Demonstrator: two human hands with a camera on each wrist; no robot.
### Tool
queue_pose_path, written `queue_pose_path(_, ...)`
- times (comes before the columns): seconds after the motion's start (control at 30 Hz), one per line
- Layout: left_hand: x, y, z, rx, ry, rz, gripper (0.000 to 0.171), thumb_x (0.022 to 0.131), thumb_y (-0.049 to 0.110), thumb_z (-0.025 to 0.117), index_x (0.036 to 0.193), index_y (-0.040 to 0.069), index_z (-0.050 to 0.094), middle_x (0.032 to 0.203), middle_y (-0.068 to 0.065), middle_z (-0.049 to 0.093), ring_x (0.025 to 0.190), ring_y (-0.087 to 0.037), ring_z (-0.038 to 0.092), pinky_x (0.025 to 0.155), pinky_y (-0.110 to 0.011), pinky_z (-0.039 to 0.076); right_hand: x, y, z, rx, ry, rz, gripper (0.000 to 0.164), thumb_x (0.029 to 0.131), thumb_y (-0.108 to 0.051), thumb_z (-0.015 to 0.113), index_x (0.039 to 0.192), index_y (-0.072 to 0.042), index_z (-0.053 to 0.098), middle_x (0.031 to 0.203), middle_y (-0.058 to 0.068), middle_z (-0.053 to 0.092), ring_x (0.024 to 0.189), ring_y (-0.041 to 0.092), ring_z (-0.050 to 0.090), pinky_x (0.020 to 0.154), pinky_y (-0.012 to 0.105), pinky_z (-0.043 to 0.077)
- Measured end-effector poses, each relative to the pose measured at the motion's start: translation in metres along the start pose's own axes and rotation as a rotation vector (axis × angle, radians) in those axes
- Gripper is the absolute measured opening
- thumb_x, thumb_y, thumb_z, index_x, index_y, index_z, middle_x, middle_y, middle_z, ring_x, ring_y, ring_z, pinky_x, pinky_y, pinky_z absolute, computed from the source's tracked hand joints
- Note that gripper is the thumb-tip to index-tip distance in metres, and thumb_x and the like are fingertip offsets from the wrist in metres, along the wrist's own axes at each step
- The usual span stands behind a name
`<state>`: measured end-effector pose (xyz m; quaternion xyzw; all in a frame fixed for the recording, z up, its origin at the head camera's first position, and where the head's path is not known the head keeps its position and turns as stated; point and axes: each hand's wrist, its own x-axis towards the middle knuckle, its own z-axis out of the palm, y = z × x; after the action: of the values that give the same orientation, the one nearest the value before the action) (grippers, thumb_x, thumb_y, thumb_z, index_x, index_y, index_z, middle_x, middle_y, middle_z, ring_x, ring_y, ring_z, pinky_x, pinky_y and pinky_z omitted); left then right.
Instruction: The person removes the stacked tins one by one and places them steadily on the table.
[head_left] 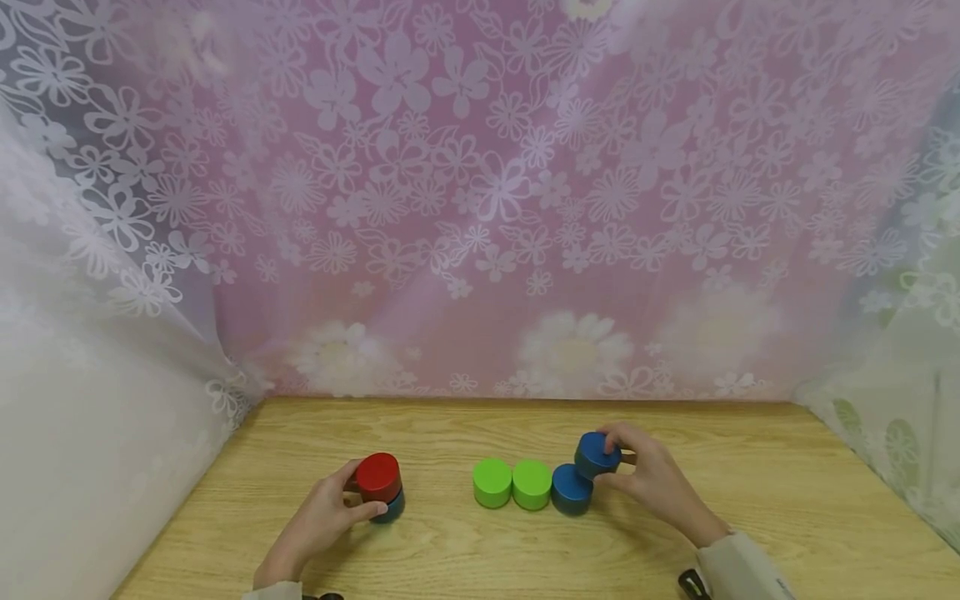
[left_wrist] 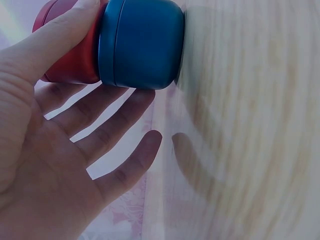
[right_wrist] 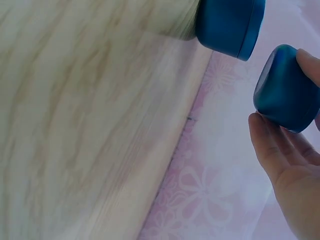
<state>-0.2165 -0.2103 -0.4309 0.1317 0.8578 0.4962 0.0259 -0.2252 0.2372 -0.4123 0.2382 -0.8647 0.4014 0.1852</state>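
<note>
On the left of the table, a small red round tin (head_left: 378,475) is stacked on a blue tin (left_wrist: 145,45), which stands on the wood. My left hand (head_left: 322,515) holds the stack from its left side, the thumb (left_wrist: 65,37) across the red tin and fingertips reaching behind the blue one. My right hand (head_left: 654,477) grips another blue tin (head_left: 596,456) by its side, tilted and raised off the table. Just below it, a third blue tin (head_left: 572,492) stands upright and is partly overlapped in the head view.
Two bright green tins (head_left: 492,483) stand side by side between the hands, the right one close to the standing blue tin. A flowered pink curtain (head_left: 480,250) hangs along the back edge of the wooden table (head_left: 450,558), with pale sheets at both sides.
</note>
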Motion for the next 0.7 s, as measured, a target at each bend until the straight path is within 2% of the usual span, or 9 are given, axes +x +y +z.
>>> queue_pose_path(0.27,0.0012,-0.0015,-0.0005,0.005,-0.001,0.007,0.065,0.085,0.017,0.084,0.137,-0.008,0.053,0.123,-0.015,0.068,0.108,-0.031,0.065,0.091,-0.050,0.055,-0.0037,0.0044,-0.0028,-0.029,-0.002,0.011,0.046,0.067,0.008,0.090,0.086,-0.012,0.053,0.117,0.021,0.064,0.104,0.044,0.064,0.076,0.047,0.060)
queue_pose_path(0.5,0.0013,-0.0011,-0.0007,-0.001,-0.004,0.008,0.065,0.085,0.016,0.084,0.137,-0.008,0.053,0.123,-0.015,0.067,0.107,-0.031,0.065,0.090,-0.049,0.055,-0.0056,0.0053,-0.0067,-0.048,-0.011,0.010,0.047,0.067,0.007,0.091,0.086,-0.013,0.053,0.108,0.011,0.063,0.101,0.039,0.064,0.075,0.044,0.061)
queue_pose_path(0.7,0.0009,-0.0016,-0.0003,-0.001,0.000,0.002,0.065,0.085,0.016,0.084,0.137,-0.007,0.054,0.122,-0.015,0.067,0.107,-0.031,0.065,0.090,-0.049,0.055,-0.0069,0.0087,-0.0094,-0.016,-0.042,0.030,0.047,0.068,0.006,0.091,0.086,-0.013,0.053,0.108,0.012,0.062,0.105,0.043,0.064,0.076,0.044,0.060)
